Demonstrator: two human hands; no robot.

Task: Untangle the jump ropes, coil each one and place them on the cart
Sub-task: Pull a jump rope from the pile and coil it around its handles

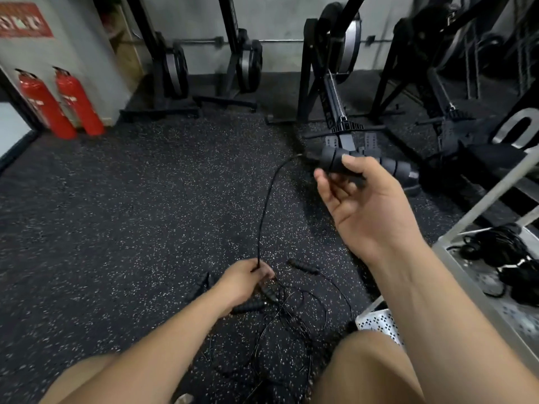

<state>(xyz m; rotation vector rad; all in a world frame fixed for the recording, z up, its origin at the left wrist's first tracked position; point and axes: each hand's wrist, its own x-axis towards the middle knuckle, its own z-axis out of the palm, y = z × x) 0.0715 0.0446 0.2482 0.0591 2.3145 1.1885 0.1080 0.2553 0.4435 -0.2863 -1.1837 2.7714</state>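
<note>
My right hand [361, 199] is raised and grips a black ribbed jump rope handle [335, 161]. From that handle a thin black cord [267, 205] arcs down to my left hand [245, 279], which pinches it near the floor. Beneath the left hand lies a tangle of black cords [291, 319] with several loose handles, one of them [303, 268] lying to the right. The metal cart [472, 287] stands at the right edge, and coiled black ropes [501, 249] lie on its perforated shelf.
Rowing machines [338, 83] stand upright along the far wall. Two red fire extinguishers [58, 103] lean at the left. The floor is black speckled rubber [131, 214]. My knees fill the bottom of the view.
</note>
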